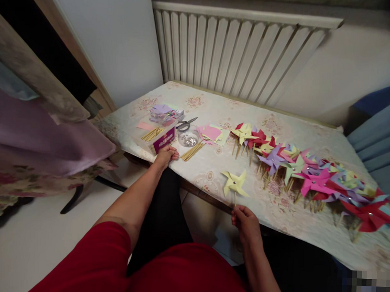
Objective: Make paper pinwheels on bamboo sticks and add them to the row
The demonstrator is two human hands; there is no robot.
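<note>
The right hand (250, 228) has its fingers (238, 211) closed in a pinch round the lower end of a thin wooden stick (235, 200), thumb and forefinger pressed together; the stick bears a pale yellow pinwheel (234, 182), held up near the front edge of the counter (215, 164), before the seated person; its four pointed blades are spread, folded in to the middle, where a small shiny fastener sits; the face is turned towards the person, and the stick runs down from it into the grip.

The left hand (164, 157) is at the counter's front edge, just beside the purple label (164, 140) of a clear box (145, 143); its fingers are bent and close together, pointing right; whether they grasp anything, or touch the box, I cannot tell; wooden sticks (152, 134) lie in the box, and a loose bundle of sticks (192, 152) lies just to the right of the hand.

Behind the bundle is a round clear container (180, 140) with small silvery fasteners (191, 140) in it; dark-handled scissors (184, 126) lie behind that, and pink and yellow paper (210, 133) to its right; further right, many pinwheels (318, 182) in red, pink, purple, yellow, green and blue form a long crowded group.
</note>
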